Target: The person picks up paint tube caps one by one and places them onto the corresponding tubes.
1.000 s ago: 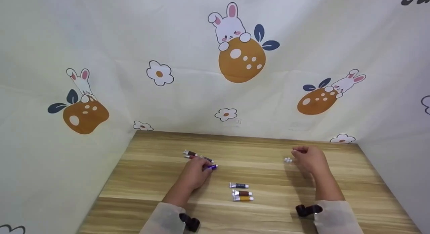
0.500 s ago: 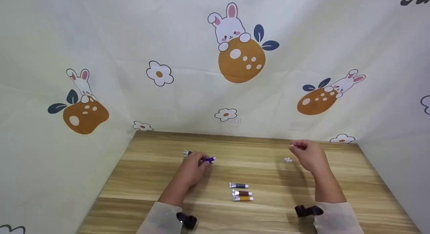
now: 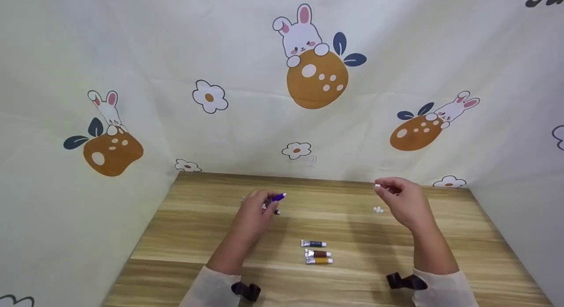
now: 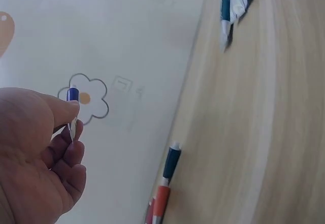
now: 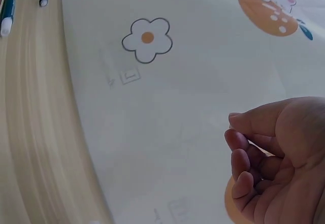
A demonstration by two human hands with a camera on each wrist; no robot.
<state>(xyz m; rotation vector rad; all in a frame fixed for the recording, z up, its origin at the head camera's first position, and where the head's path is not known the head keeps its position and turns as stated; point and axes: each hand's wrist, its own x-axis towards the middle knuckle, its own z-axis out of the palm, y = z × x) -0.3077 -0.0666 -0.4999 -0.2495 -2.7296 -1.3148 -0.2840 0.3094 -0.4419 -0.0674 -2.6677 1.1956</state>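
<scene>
Between thumb and fingers, my left hand (image 3: 255, 214) holds a small purple paint tube (image 3: 278, 197), its white end pointing up and to the right. The left wrist view shows the same tube (image 4: 72, 95) raised above the table. My right hand (image 3: 407, 205) pinches a tiny white cap (image 3: 377, 186) at its fingertips; in the right wrist view the fingers mostly hide it. Below that hand, a small cluster of white caps (image 3: 378, 209) lies on the table. Other paint tubes lie behind and beneath my left hand, largely hidden, with one dark tube end (image 3: 276, 212) showing.
Nearer me on the wooden table (image 3: 198, 245) lie three tubes side by side: a dark blue tube (image 3: 313, 244), a brown tube (image 3: 319, 254) and a yellow tube (image 3: 320, 261). A printed cloth wall (image 3: 246, 135) borders the table at the back and sides.
My left hand has lifted the purple tube up and away from me, tilting its white end upward. My right hand has risen from beside the caps, moving slightly left with a white cap.
</scene>
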